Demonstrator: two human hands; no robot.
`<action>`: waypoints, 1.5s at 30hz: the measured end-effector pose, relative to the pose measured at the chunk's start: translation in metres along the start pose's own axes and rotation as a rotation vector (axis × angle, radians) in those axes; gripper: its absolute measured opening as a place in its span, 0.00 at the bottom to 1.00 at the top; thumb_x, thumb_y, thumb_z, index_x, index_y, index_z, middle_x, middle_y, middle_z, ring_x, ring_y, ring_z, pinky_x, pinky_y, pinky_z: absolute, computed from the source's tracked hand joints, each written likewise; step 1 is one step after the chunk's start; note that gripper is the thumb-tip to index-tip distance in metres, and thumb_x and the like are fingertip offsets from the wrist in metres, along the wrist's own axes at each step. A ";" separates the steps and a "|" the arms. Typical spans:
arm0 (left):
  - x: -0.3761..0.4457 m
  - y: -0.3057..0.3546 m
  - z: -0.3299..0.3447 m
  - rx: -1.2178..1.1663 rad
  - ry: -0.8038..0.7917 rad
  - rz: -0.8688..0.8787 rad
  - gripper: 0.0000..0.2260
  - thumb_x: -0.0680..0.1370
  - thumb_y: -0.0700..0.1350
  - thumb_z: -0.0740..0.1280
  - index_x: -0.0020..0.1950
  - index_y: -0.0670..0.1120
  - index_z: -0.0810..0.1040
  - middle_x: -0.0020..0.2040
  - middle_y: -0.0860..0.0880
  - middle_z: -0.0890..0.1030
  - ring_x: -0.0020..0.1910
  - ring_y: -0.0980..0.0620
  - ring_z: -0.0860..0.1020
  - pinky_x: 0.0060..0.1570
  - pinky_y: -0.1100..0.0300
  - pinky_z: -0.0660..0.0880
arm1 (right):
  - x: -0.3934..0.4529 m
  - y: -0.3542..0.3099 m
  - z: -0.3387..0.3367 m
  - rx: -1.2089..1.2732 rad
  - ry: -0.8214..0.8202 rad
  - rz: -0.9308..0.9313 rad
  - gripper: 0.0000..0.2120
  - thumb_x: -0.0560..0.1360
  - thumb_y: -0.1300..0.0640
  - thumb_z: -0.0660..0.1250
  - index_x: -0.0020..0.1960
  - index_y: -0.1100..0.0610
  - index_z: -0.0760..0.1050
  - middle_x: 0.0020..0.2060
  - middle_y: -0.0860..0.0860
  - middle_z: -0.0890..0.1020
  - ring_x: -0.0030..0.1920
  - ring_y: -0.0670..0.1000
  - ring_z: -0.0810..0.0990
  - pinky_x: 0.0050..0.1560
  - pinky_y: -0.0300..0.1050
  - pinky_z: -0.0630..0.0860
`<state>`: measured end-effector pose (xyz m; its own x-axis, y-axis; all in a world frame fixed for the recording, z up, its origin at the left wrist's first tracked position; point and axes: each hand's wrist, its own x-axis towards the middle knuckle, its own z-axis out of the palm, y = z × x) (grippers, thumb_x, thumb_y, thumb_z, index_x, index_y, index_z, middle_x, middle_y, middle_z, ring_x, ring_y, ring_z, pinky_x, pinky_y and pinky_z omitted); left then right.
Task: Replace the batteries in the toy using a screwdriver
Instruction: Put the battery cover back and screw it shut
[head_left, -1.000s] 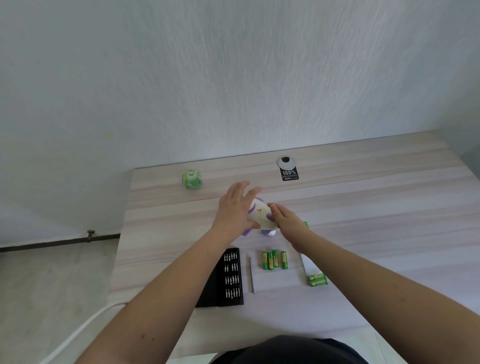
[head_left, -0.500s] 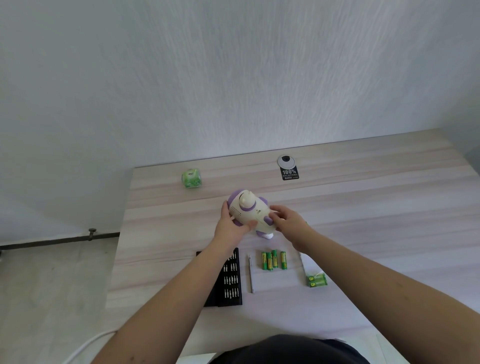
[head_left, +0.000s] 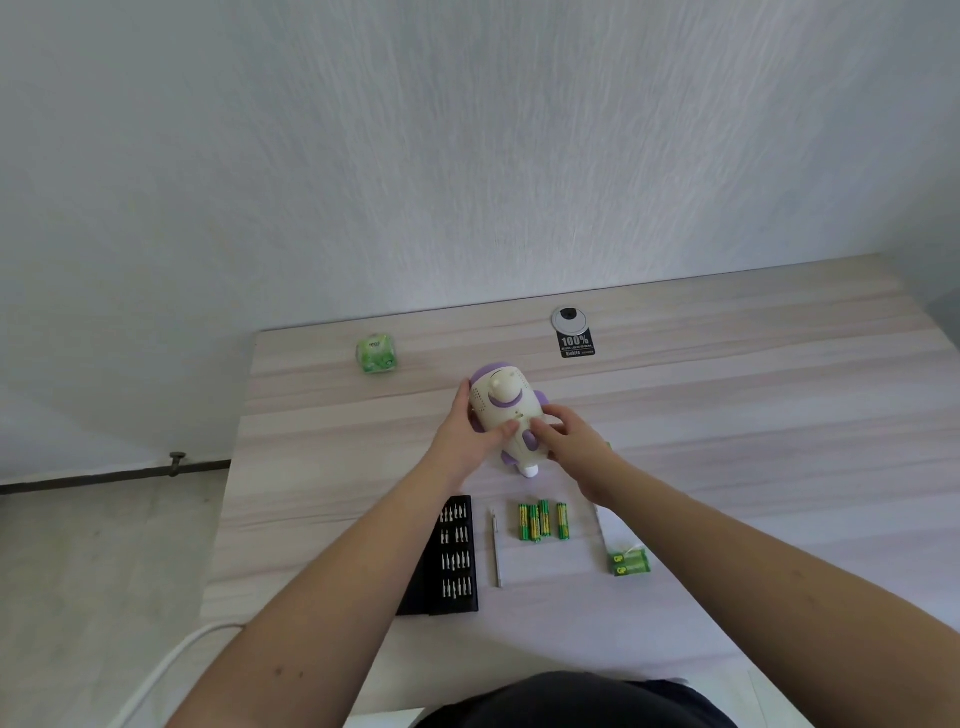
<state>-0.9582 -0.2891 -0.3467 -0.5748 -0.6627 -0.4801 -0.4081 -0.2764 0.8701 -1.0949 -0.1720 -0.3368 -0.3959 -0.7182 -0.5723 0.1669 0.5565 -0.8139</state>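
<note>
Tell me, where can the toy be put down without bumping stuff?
Bare table stretches right of the toy; also between the green cube and black label. Crowded nearer: bit case, screwdriver, batteries.

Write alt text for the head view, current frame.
A person holds a white and purple toy above a wooden table, left hand gripping its side, right hand at its lower end. Nearer the person lie a black bit case, a thin screwdriver and four green batteries.
</note>
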 end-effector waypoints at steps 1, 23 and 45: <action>0.001 0.001 0.000 0.010 -0.007 -0.003 0.54 0.59 0.58 0.80 0.79 0.57 0.54 0.70 0.53 0.74 0.67 0.55 0.73 0.68 0.50 0.70 | 0.002 0.000 0.000 0.011 0.010 0.006 0.19 0.75 0.43 0.67 0.63 0.45 0.69 0.53 0.51 0.82 0.55 0.52 0.80 0.64 0.56 0.74; 0.007 0.005 -0.004 0.046 -0.037 0.030 0.46 0.73 0.42 0.75 0.80 0.51 0.47 0.71 0.53 0.70 0.68 0.56 0.70 0.67 0.60 0.68 | -0.001 -0.010 0.008 0.079 0.051 0.036 0.17 0.77 0.51 0.67 0.65 0.49 0.69 0.49 0.54 0.82 0.52 0.54 0.82 0.63 0.57 0.75; -0.006 0.010 -0.013 0.343 0.123 0.121 0.41 0.70 0.55 0.76 0.77 0.44 0.61 0.72 0.45 0.68 0.70 0.48 0.69 0.68 0.51 0.67 | -0.054 0.000 0.028 -0.167 0.498 -0.023 0.13 0.81 0.46 0.56 0.55 0.54 0.72 0.44 0.48 0.78 0.39 0.45 0.74 0.33 0.40 0.68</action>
<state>-0.9499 -0.2972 -0.3335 -0.5524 -0.7609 -0.3405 -0.5681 0.0446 0.8218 -1.0485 -0.1445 -0.3087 -0.7857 -0.4684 -0.4042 0.0228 0.6309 -0.7755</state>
